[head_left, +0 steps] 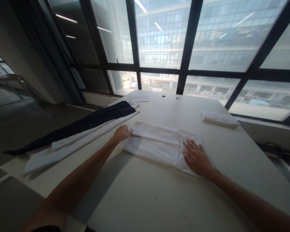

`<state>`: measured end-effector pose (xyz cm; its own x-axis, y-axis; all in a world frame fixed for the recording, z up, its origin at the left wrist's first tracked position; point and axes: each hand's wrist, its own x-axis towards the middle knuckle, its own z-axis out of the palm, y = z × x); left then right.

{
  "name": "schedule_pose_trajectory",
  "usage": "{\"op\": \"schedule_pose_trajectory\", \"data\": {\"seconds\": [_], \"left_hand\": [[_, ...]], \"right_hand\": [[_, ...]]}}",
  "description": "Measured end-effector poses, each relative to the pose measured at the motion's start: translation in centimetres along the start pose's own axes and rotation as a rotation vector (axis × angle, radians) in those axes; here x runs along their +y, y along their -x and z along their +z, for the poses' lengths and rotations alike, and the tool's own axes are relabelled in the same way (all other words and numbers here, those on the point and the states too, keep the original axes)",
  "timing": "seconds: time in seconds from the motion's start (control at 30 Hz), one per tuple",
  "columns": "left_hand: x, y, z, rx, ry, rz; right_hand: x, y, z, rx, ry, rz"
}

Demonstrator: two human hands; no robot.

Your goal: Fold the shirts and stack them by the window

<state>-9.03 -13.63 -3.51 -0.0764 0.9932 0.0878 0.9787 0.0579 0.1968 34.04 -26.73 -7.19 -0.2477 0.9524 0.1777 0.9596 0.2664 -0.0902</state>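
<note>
A white garment [157, 143], its exact kind not clear, lies folded into a long flat strip on the white table. My left hand [122, 132] is closed on the strip's left end, thumb and fingers pinching the cloth edge. Across the right end, where a section is folded over, my right hand [195, 156] rests palm down with its fingers spread on the cloth.
Dark trousers [94, 119] and white garments [70, 151] lie along the table's left edge, partly hanging over it. A folded white cloth [219, 119] sits at the right edge. Papers [140, 95] lie at the far end of the table [145, 199], below the windows.
</note>
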Motion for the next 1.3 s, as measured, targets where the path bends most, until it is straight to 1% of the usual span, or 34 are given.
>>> {"op": "schedule_pose_trajectory", "data": {"seconds": [0.1,0.2,0.27,0.33,0.4,0.43,0.5,0.57,0.63,0.7,0.73,0.77,0.83,0.9,0.93,0.97,1.03,1.1,1.17,1.3], "left_hand": [[-0.5,-0.3,-1.4,-0.093,0.157,-0.083],[-0.5,-0.1,-2.3,-0.190,0.487,-0.191],[-0.5,0.2,-2.5,-0.269,0.676,-0.220],[-0.2,0.5,-2.5,-0.364,0.831,-0.187],[0.3,0.9,-2.7,-0.419,0.960,-0.122],[0.7,1.0,-3.0,-0.427,1.003,-0.089],[1.9,1.1,-4.0,-0.404,1.034,-0.031],[3.5,0.7,-5.7,-0.359,0.994,0.016],[5.9,0.1,-7.4,-0.317,0.896,0.090],[9.2,-0.3,-8.6,-0.310,0.762,0.203],[11.1,-0.3,-8.8,-0.330,0.691,0.267],[13.1,-0.1,-8.6,-0.360,0.625,0.318],[17.2,1.1,-7.2,-0.393,0.489,0.346],[20.8,2.8,-4.6,-0.449,0.324,0.394],[22.1,3.7,-3.1,-0.466,0.251,0.426],[23.1,4.4,-1.6,-0.457,0.179,0.458],[24.2,5.6,0.8,-0.356,0.100,0.506],[24.1,5.9,2.1,-0.276,0.070,0.522],[23.6,5.7,2.3,-0.261,0.085,0.542],[23.0,4.8,1.3,-0.235,0.185,0.616]], "right_hand": [[-0.1,0.0,0.0,0.002,-0.003,0.003],[-0.2,0.0,-0.1,-0.002,-0.005,0.006],[-0.3,0.0,-0.2,-0.002,-0.007,0.009],[-0.4,0.0,-0.3,-0.001,-0.010,0.012],[-0.5,0.0,-0.3,-0.003,-0.015,0.017],[-0.5,-0.1,-0.3,-0.003,-0.017,0.020],[-0.6,-0.1,-0.3,-0.004,-0.021,0.025],[-0.7,-0.1,-0.3,-0.007,-0.023,0.023],[-0.7,-0.1,-0.3,-0.010,-0.023,0.018],[-0.7,-0.1,-0.3,-0.011,-0.023,0.017],[-0.7,-0.1,-0.3,-0.011,-0.023,0.020],[-0.7,-0.1,-0.3,-0.010,-0.023,0.023],[-0.8,-0.1,-0.3,-0.007,-0.024,0.028],[-0.8,-0.1,-0.3,-0.003,-0.027,0.026],[-0.9,-0.1,-0.4,-0.001,-0.030,0.023],[-0.9,-0.1,-0.4,-0.001,-0.035,0.021],[-1.0,-0.2,-0.5,-0.002,-0.049,0.023],[-1.0,-0.2,-0.6,-0.002,-0.061,0.027],[-1.1,-0.2,-0.7,0.005,-0.067,0.021],[-1.0,-0.2,-0.7,0.014,-0.072,0.010]]}}
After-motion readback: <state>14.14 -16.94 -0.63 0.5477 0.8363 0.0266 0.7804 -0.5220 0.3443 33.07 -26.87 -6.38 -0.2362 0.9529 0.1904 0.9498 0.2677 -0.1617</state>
